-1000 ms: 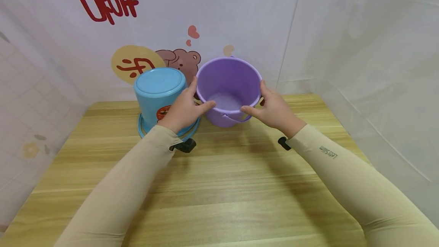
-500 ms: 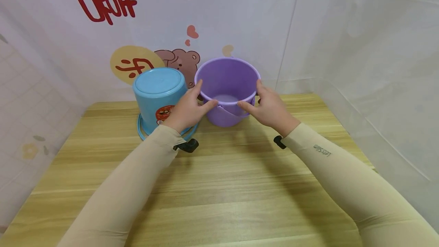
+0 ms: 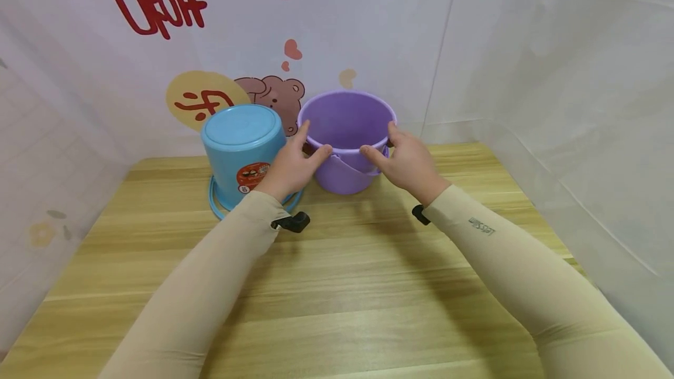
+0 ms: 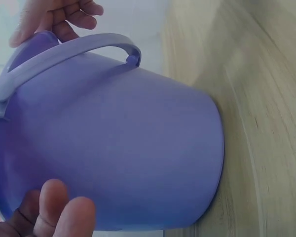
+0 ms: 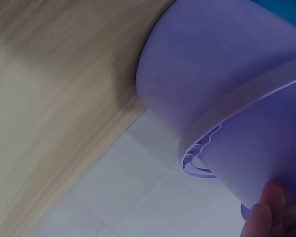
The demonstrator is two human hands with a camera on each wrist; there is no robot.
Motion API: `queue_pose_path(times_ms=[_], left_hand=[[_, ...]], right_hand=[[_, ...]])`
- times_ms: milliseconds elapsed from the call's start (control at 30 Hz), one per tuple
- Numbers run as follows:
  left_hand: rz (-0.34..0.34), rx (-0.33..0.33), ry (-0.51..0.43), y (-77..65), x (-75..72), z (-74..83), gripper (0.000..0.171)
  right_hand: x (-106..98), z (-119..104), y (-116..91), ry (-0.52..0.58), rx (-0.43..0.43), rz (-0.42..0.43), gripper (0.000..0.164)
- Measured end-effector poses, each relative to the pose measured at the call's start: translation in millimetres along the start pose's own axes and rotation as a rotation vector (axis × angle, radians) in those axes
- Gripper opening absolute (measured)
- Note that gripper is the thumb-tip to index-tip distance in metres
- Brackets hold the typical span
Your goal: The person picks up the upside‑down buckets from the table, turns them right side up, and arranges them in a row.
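A purple bucket (image 3: 339,179) stands mouth up near the table's back edge, its base at the tabletop. Its handle (image 4: 74,47) hangs down on the front side. My left hand (image 3: 291,167) grips the left part of the rim, thumb over the front edge. On the opposite side my right hand (image 3: 412,164) holds the rim the same way, with its thumb on the front edge. In the left wrist view, left fingers (image 4: 75,217) curl near the bucket's outer wall. Close by on the left, behind my left hand, a light blue bucket (image 3: 223,171) sits upside down with a red label.
A wooden table (image 3: 326,285) lies beneath the buckets. The blue bucket's handle (image 3: 215,206) rests around its base on the tabletop. White printed cloth (image 3: 368,16) hangs behind and on both sides. Each wrist carries a black mount (image 3: 297,222).
The purple bucket's front rim has risen, so its mouth looks narrower and its inside floor is out of sight. Both hands have moved with the rim. The blue bucket has stayed put.
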State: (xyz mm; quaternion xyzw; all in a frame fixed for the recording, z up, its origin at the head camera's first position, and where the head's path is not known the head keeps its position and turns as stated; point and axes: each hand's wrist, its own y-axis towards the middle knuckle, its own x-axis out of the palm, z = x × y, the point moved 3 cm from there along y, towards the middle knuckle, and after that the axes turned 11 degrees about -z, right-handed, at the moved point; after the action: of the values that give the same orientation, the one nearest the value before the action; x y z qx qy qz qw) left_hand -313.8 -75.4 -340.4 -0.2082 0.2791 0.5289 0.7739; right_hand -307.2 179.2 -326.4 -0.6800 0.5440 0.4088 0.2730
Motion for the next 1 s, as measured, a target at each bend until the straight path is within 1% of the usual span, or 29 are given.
queue_pose_path(times_ms=[100,333,600,867,1000], left_hand=[[0.0,-0.017,-0.011,2.0,1.7,0.2,0.095],[0.002,-0.034,-0.053,5.6,3.3,-0.7,0.094],[-0.014,-0.055,-0.095,8.2,3.9,0.2,0.093],[-0.026,-0.083,-0.126,13.6,3.8,-1.4,0.092],[-0.033,-0.085,-0.144,14.9,3.5,-1.3,0.092]], right_hand=[[0.9,-0.6,1.9,0.017,0.019,0.001,0.106],[3.4,1.1,5.9,0.027,0.057,0.0,0.107],[3.3,2.0,6.0,0.049,0.077,-0.01,0.108],[2.6,3.3,8.7,0.066,0.082,0.0,0.109],[2.0,4.3,10.8,0.07,0.089,-0.004,0.109]])
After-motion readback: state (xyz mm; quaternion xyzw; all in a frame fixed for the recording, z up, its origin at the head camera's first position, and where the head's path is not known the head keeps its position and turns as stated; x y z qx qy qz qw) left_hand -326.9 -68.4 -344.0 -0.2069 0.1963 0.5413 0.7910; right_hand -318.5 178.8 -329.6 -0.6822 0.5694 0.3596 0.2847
